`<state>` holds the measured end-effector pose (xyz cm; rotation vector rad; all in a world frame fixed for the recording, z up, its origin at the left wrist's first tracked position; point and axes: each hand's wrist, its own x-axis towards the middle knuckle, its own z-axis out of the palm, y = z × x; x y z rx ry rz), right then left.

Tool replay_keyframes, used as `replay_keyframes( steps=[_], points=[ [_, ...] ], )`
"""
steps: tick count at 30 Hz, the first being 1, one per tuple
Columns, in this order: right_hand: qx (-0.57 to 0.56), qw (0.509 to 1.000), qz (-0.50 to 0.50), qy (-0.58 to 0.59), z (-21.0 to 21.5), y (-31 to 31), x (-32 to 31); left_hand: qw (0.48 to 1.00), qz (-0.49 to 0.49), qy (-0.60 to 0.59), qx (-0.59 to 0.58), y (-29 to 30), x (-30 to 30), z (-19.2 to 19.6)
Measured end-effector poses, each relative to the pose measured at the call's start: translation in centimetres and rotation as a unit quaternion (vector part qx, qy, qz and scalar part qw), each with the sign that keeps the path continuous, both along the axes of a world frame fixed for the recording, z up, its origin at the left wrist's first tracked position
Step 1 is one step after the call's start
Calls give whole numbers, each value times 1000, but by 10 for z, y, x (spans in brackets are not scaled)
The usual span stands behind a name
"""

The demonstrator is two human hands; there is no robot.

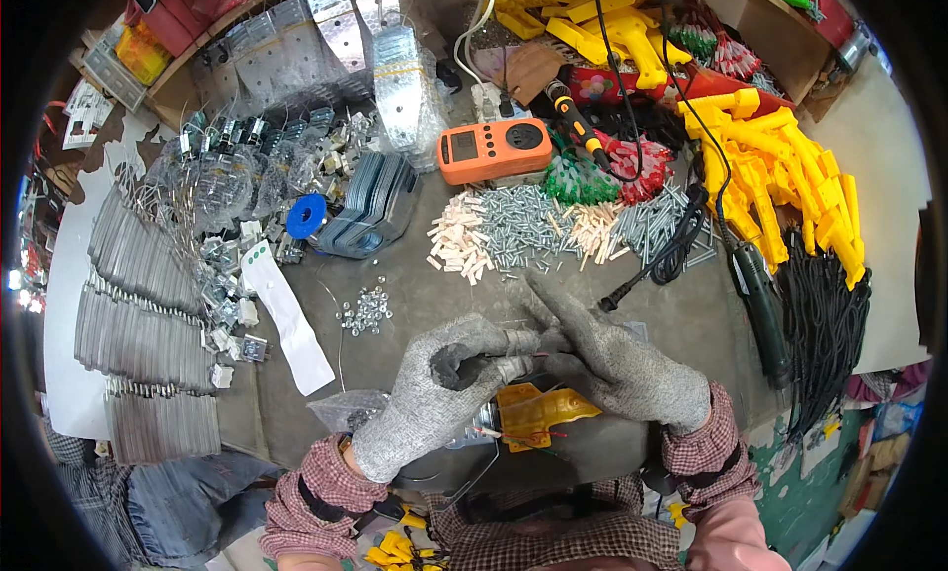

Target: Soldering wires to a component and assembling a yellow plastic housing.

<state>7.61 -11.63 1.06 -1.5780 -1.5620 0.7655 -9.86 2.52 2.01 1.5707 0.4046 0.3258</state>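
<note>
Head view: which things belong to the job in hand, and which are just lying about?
Likely in the job:
yellow shell, close to the left hand and right hand
anything the hands pinch: too hidden to tell

Likely just lying about, untouched:
orange meter
blue reel
white strip

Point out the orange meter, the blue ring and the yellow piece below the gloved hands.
Orange meter [497, 153]: head view, middle of its front.
Blue ring [317, 216]: head view, right side of its face.
Yellow piece [535, 413]: head view, middle of its body.
</note>
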Motion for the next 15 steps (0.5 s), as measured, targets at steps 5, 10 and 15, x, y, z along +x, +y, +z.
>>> replay_keyframes(
  steps=[5,10,15],
  points=[
    [-74,997,7,29,3,-2,7,1000,6,16,7,0,-1,0],
    [12,997,23,77,-2,1,2,990,-32,29,137,4,-2,1],
    [-72,993,-33,91,4,-3,0,999,33,3,17,4,-3,0]
  ],
)
